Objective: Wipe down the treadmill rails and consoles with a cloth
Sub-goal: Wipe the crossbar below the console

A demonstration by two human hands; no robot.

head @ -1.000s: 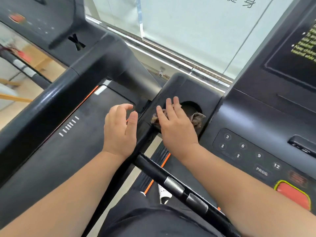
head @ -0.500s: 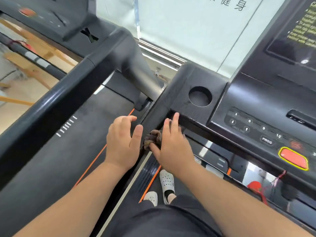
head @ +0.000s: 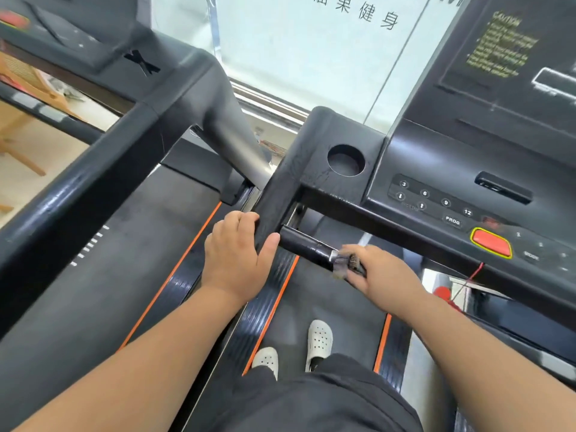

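The right hand, fingers curled round the cloth, has dropped toward 5 o'clock from the cup holder onto the crossbar, starting rail wiping, while the left hand clasps the console corner.

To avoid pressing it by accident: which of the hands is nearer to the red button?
Right. The right hand grips the cloth on the bar, just below and left of the red button; the left hand holds the console corner, farther left.
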